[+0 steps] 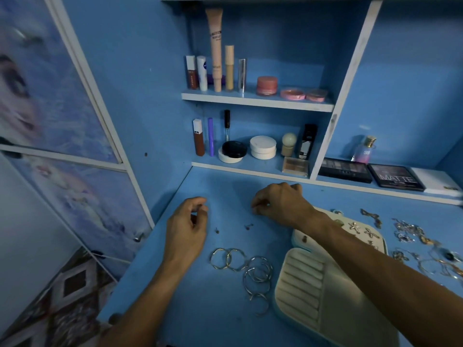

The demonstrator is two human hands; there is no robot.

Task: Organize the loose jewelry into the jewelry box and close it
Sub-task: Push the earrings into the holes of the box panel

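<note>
A: Jewelry box (pixel 300 279) is lying open, front right on the desk (pixel 225 186), under the right forearm.
B: The hands?
A: Right hand (pixel 278 204) is pinching near two studs (pixel 248 226), left hand (pixel 188 221) curling loosely; I cannot tell what either holds. Gathering studs seems underway, needing fine pinches.

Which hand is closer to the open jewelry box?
Right. The right hand is just past the jewelry box at its far left corner, forearm crossing over it; the left hand sits farther left, beyond the hoop earrings.
</note>
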